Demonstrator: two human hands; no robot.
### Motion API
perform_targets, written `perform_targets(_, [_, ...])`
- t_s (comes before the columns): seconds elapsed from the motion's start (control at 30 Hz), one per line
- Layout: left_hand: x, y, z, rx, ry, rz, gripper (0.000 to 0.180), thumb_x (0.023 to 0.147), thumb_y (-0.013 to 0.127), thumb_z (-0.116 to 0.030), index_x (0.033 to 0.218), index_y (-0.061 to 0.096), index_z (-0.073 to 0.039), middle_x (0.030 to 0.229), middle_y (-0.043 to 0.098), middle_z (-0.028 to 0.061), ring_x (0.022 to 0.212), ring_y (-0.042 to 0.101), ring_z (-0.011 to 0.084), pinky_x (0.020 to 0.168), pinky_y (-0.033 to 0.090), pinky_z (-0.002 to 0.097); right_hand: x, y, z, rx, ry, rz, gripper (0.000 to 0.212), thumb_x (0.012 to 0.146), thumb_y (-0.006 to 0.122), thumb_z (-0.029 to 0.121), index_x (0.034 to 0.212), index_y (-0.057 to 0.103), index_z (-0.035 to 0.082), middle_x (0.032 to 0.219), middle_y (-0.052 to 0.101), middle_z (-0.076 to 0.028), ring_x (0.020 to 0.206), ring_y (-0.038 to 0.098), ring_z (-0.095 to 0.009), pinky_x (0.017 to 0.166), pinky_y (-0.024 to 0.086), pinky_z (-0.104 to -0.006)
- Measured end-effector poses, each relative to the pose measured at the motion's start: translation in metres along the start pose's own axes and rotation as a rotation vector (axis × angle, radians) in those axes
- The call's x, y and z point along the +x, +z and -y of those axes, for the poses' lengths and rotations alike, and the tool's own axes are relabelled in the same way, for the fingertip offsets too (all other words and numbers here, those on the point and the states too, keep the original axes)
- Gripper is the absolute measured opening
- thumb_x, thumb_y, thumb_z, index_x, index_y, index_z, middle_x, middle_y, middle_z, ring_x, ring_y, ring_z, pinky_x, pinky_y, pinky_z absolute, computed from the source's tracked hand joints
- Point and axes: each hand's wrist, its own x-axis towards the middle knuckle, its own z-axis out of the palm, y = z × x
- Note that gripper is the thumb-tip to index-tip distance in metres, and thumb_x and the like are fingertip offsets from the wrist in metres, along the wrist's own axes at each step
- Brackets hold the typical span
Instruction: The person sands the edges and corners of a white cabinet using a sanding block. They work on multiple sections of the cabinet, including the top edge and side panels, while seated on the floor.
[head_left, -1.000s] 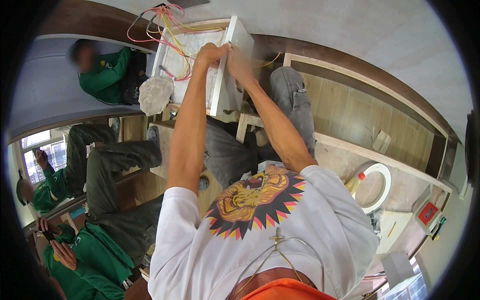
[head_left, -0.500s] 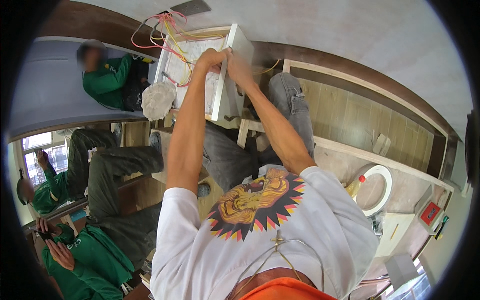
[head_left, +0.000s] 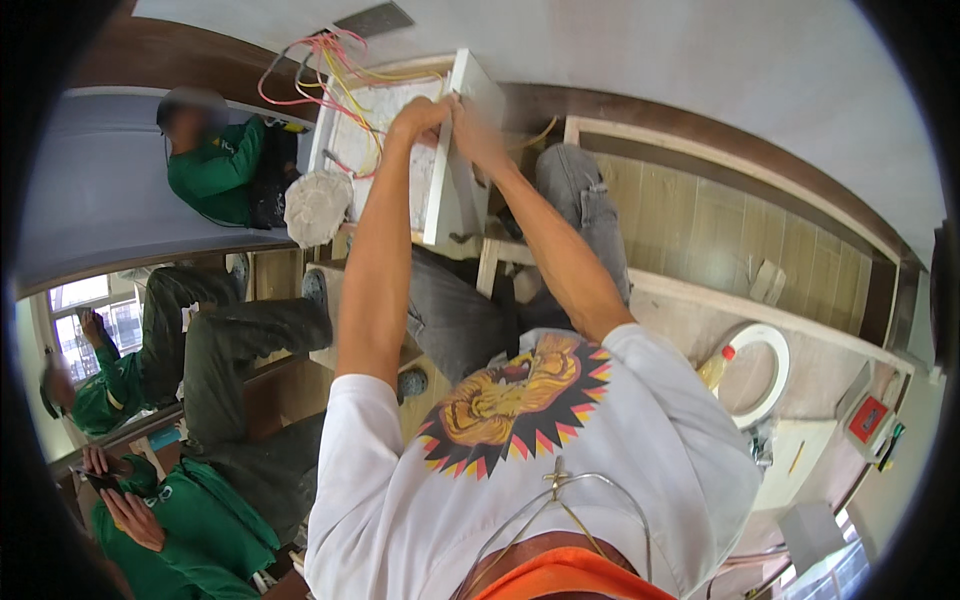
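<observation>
Here, left hand (head_left: pixel 422 115), right hand (head_left: pixel 475 140) at box (head_left: pixel 462 200) edge, open frame (head_left: pixel 712 157) rightward

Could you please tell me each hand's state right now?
Left hand: curled, at the white box; whether it holds anything cannot be told.
Right hand: blurred, beside it; open or closed cannot be told.

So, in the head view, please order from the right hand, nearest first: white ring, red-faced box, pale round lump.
1. Pale round lump, left of the right hand.
2. White ring, lower right.
3. Red-faced box, beyond the ring.
</observation>
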Motion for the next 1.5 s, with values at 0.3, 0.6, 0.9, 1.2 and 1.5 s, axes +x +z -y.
perform_targets(0.3, [-0.004, 0.007, -0.030, 0.185, -0.031, -0.050, 0.083, 0.093, 0.056, -0.061, 0.108, 0.064, 0.021, 0.097, 0.070, 0.0303, 0.081, 0.074, 0.0350, 0.066, 0.064, 0.0400, 0.027, 0.018, -0.043, 0.022, -0.077, -0.001, 0.043, 0.106, 0.038, 0.034, 0.121, 0.055, -0.003, 0.102, 0.067, -0.034, 0.096, 0.063, -0.053, 0.086, 0.049, -0.0584])
perform_targets(0.6, [0.006, 0.005, 0.050, 0.005, 0.061, -0.127, 0.064, 0.098, 0.053, -0.049, 0.101, 0.069, 0.012, 0.090, 0.072, 0.0241, 0.078, 0.073, 0.0326, 0.069, 0.061, 0.0409, 0.002, 0.007, 0.018, 0.006, 0.083, 0.056, 0.043, 0.106, 0.033, 0.031, 0.115, 0.057, -0.003, 0.108, 0.065, -0.034, 0.100, 0.061, -0.053, 0.088, 0.046, -0.0589])
perform_targets(0.9, [-0.036, 0.076, 0.043, 0.109, 0.386, -0.748, 0.033, 0.096, 0.055, -0.028, 0.097, 0.073, 0.001, 0.095, 0.071, 0.0267, 0.090, 0.067, 0.0451, 0.081, 0.051, 0.0519, 0.035, 0.011, -0.031, -0.110, 0.011, 0.040, 0.041, 0.104, 0.039, 0.034, 0.118, 0.055, -0.001, 0.100, 0.066, -0.036, 0.098, 0.063, -0.054, 0.088, 0.048, -0.0596])
perform_targets(1.2, [-0.036, 0.082, 0.049, 0.063, 0.420, -0.806, 0.033, 0.097, 0.053, -0.024, 0.097, 0.070, 0.004, 0.096, 0.069, 0.0269, 0.090, 0.065, 0.0447, 0.083, 0.049, 0.0521, 0.031, 0.012, -0.022, -0.104, -0.072, -0.013, 0.041, 0.103, 0.039, 0.032, 0.117, 0.055, -0.002, 0.099, 0.067, -0.035, 0.096, 0.063, -0.054, 0.084, 0.048, -0.0608])
perform_targets(1.5, [-0.031, 0.082, 0.052, 0.029, 0.474, -0.846, 0.031, 0.096, 0.053, -0.022, 0.094, 0.069, 0.005, 0.094, 0.068, 0.0259, 0.091, 0.064, 0.0441, 0.083, 0.049, 0.0514, 0.046, 0.018, -0.030, -0.137, -0.076, -0.021, 0.040, 0.104, 0.038, 0.032, 0.117, 0.055, -0.002, 0.100, 0.067, -0.034, 0.096, 0.063, -0.054, 0.085, 0.048, -0.0609])
